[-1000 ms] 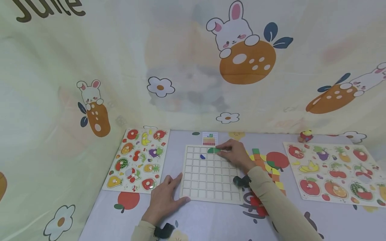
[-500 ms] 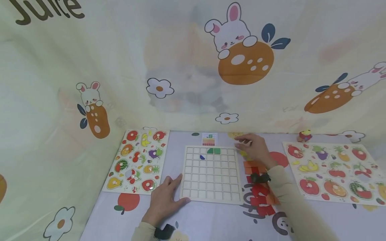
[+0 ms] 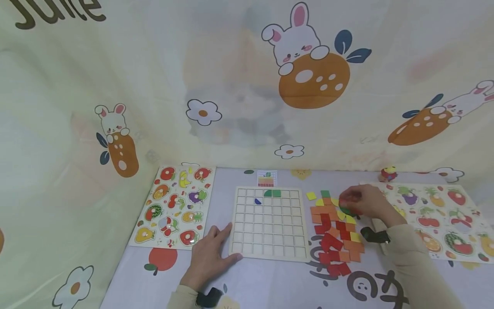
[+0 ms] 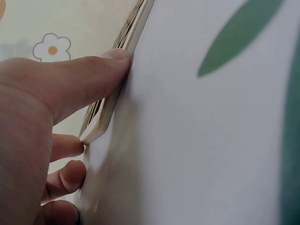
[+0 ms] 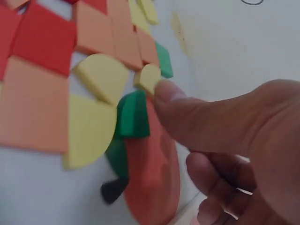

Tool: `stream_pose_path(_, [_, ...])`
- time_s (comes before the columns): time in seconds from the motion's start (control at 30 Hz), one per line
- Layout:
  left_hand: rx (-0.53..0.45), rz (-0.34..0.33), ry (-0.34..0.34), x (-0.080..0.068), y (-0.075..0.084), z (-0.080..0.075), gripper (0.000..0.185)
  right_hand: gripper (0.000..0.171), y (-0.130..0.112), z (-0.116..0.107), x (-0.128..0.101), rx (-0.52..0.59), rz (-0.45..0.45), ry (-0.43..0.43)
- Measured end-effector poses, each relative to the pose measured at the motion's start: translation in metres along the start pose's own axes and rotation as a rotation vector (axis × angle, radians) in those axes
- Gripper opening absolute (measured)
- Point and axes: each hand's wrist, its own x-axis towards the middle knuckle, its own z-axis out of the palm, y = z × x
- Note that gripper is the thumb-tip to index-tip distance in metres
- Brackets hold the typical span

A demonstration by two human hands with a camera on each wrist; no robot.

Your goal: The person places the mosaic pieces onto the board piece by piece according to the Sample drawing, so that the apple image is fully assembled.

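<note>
In the head view, my left hand [image 3: 210, 255] rests at the lower left corner of a white grid board [image 3: 270, 231], thumb along its front edge and fingers along its side. The left wrist view shows the thumb [image 4: 93, 82] against the board's edge. On the board lie a green quarter-round piece [image 3: 268, 193], a green square [image 3: 276, 193] and a small blue piece [image 3: 257, 201]. My right hand [image 3: 364, 201] is over the printed apple right of the loose tiles. In the right wrist view its thumb tip is close beside a green block [image 5: 133, 115], fingers loosely bent.
Red, orange and yellow tiles [image 3: 332, 242] lie spread right of the board. Behind it stands a small picture card [image 3: 267, 178]. Fruit puzzle boards lie at left [image 3: 173, 208] and right [image 3: 440, 223], with a small toy figure [image 3: 388, 174] behind the right one.
My right hand has left the green square on the board and moved right, past the loose tiles to the printed apple. The left hand has stayed at the board's corner.
</note>
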Motion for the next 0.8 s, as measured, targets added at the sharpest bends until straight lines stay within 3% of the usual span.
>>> stream_pose_path(0.27, [0.007, 0.012, 0.01, 0.0, -0.003, 0.001, 0.092, 0.038, 0.0, 0.011, -0.009, -0.011, 0.039, -0.007])
stream_pose_path(0.5, [-0.008, 0.02, 0.014, 0.0, -0.002, 0.001, 0.092, 0.033, 0.001, 0.013, -0.01, -0.061, 0.007, 0.003])
stream_pose_path(0.8, [-0.004, 0.024, 0.016, 0.0, -0.002, 0.001, 0.091, 0.037, 0.003, 0.02, -0.015, -0.002, -0.035, 0.025])
